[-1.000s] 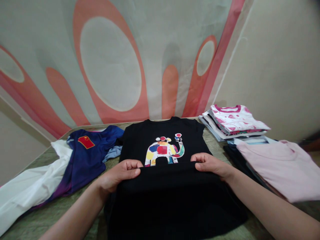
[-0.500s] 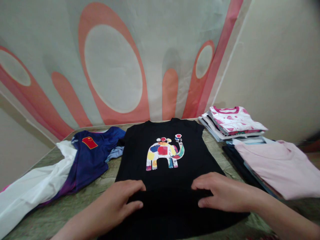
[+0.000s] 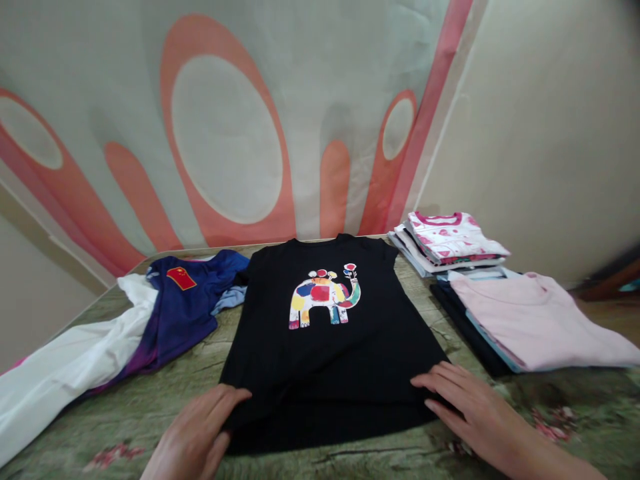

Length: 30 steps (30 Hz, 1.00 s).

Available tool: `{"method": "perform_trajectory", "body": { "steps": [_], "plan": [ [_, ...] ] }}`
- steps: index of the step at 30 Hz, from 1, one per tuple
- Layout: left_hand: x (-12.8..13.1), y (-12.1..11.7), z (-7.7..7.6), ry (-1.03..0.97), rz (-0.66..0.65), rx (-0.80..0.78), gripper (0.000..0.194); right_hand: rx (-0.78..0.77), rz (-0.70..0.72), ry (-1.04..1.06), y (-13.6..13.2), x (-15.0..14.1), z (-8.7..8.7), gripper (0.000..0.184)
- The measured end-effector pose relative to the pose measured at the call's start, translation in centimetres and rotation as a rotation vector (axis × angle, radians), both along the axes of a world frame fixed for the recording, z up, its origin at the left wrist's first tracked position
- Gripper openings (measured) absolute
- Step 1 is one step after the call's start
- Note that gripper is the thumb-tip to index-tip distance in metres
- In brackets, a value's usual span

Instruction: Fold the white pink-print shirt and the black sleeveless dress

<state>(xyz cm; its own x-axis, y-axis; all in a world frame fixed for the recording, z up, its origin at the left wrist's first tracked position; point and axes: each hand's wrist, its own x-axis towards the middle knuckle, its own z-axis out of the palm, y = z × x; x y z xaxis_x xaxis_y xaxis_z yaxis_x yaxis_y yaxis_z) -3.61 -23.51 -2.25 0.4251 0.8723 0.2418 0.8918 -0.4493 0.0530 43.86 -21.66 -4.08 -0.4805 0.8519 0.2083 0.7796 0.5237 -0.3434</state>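
A black T-shirt with a colourful elephant print lies spread on the table, collar at the far end, its lower part slightly rumpled. My left hand rests at its lower left edge, fingers stretched over the cloth and thumb apart. At the lower right edge, my right hand touches the fabric with its fingers extended and the thumb a little away from them. Neither hand grips the cloth. The hem runs across between the two hands, close to me.
To the left lie a dark blue shirt with a red patch and a white garment. On the right are a folded pink shirt on other folded clothes and a stack topped by a heart-print shirt. Behind stands a patterned wall.
My hands have moved apart and towards me, from the middle of the black T-shirt to its lower corners. The hem area lies flatter, and the view has shifted slightly.
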Motion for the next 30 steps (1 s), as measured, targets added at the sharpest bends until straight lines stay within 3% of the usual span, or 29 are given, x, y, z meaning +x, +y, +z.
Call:
{"method": "perform_trajectory", "body": {
  "steps": [7,15,20,23,26,29,30],
  "plan": [
    [-1.5,-0.7,-0.2,-0.099,0.059,0.013,0.043,-0.048,0.022,0.066,-0.2,2.5,1.0,0.021],
    [-3.7,-1.2,-2.6,-0.099,0.056,-0.005,0.039,0.050,-0.140,-0.034,-1.1,4.8,-2.2,0.030],
    [-4.6,-0.7,-3.2,-0.255,0.143,-0.116,0.033,-0.052,-0.108,0.052,-0.3,4.6,-1.6,0.021],
    [-4.4,0.8,-1.7,-0.472,0.319,-0.310,0.026,-0.202,-0.140,0.186,0.6,4.0,0.1,0.015],
    [-3.0,3.2,0.9,-0.860,0.421,-0.597,0.018,-0.359,-0.245,0.383,2.3,3.2,1.7,0.016],
    [-0.8,5.9,2.9,-1.328,0.485,-0.794,0.013,-0.432,-0.413,0.745,4.7,2.2,2.5,0.018],
    [-0.2,6.8,3.2,-1.456,0.515,-0.776,0.013,-0.459,-0.460,0.897,5.6,2.0,2.7,0.018]
  ]
}}
